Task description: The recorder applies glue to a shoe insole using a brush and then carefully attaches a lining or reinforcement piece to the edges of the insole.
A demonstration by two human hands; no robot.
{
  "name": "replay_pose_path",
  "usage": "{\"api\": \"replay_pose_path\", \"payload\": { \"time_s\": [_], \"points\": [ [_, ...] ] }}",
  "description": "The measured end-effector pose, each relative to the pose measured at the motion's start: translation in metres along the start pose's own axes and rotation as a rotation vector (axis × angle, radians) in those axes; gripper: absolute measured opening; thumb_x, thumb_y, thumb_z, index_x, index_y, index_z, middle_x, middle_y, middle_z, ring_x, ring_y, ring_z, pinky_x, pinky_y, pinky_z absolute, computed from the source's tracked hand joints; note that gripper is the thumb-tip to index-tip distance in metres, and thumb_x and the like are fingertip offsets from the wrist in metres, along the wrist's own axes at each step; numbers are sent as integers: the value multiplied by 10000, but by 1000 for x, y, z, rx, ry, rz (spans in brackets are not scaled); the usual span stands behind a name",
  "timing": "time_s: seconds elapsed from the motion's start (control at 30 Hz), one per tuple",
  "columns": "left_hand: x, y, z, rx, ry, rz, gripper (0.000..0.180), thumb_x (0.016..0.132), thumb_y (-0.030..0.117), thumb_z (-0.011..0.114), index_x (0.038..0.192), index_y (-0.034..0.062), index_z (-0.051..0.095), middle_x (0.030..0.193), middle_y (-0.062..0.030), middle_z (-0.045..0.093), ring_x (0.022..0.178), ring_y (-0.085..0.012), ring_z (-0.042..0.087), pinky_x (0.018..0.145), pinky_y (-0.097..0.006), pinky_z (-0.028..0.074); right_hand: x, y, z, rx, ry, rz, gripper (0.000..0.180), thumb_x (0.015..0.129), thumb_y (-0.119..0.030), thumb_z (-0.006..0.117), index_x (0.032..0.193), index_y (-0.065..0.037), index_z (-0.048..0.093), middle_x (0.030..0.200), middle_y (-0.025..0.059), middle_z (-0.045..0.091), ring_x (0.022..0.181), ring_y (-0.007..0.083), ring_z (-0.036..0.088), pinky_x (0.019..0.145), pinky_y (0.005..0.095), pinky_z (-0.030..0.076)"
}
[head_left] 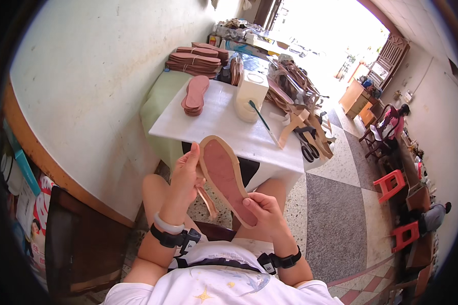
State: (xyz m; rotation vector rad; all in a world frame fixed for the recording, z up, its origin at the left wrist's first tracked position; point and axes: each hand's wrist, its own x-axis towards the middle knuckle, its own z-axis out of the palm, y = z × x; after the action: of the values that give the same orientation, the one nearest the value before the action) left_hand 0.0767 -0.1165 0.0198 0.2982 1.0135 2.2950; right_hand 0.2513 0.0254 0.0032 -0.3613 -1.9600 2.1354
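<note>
A reddish-brown shoe insole (221,173) with a tan strip along its edge is held up over my lap, tilted, its wide end up and to the left. My left hand (184,175) grips its left edge near the wide end, thumb upright beside the rim and fingers partly hidden behind. A loose tan strip (207,202) hangs below that hand. My right hand (267,212) pinches the narrow end, its thumb on the upper face and its fingers underneath.
Ahead stands a white-covered table (213,124) with a stack of insoles (194,96), a white container (250,94), a green-tipped brush (262,119) and black scissors (308,147). Tied insole bundles (192,63) lie behind. Red stools (390,185) and other people are far right.
</note>
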Motion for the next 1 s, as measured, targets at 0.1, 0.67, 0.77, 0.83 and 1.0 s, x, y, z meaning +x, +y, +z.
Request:
{"api": "replay_pose_path", "payload": {
  "time_s": [0.1, 0.67, 0.77, 0.83, 1.0],
  "points": [
    [5, 1, 3, -59, -124, -120, 363, 949, 456, 519, 848, 116, 596, 629, 62, 541, 412, -14, 289, 398, -199, 234, 3, -1, -5, 69, 20, 12, 205, 939, -120, 591, 1048, 41, 656, 848, -39, 607, 754, 23, 498, 642, 182, 422],
    [9, -50, 32, -74, 169, -66, 269, 873, 299, 691, 996, 62, 655, 658, 67, 569, 479, 2, 352, 439, -170, 273, -25, 2, -34, -173, 113, -155, 167, 916, -77, 592, 1026, 25, 665, 738, -51, 599, 666, 26, 463, 555, 195, 388],
    [5, -46, 54, 87, 202, -58, 226, 881, 295, 680, 924, 74, 659, 638, 71, 564, 449, 0, 331, 402, -180, 251, -35, -6, -40, -272, 150, -190, 151, 906, -50, 583, 1004, 28, 667, 706, -27, 598, 636, 44, 459, 535, 212, 388],
    [4, -45, 61, 204, 127, -42, 180, 905, 286, 649, 827, 124, 646, 587, 94, 523, 410, -6, 292, 395, -182, 245, -41, -9, -46, -325, 167, -244, 143, 899, -33, 581, 988, 28, 674, 702, -7, 602, 617, 58, 473, 526, 223, 393],
    [0, -51, 58, -124, -306, 30, 202, 947, 290, 580, 908, 93, 607, 661, 63, 493, 455, 1, 342, 422, -184, 301, -58, -14, -47, -267, 86, -338, 369, 886, -44, 609, 1246, 14, 556, 1006, 59, 639, 857, 106, 577, 696, 224, 451]
  ]
}}
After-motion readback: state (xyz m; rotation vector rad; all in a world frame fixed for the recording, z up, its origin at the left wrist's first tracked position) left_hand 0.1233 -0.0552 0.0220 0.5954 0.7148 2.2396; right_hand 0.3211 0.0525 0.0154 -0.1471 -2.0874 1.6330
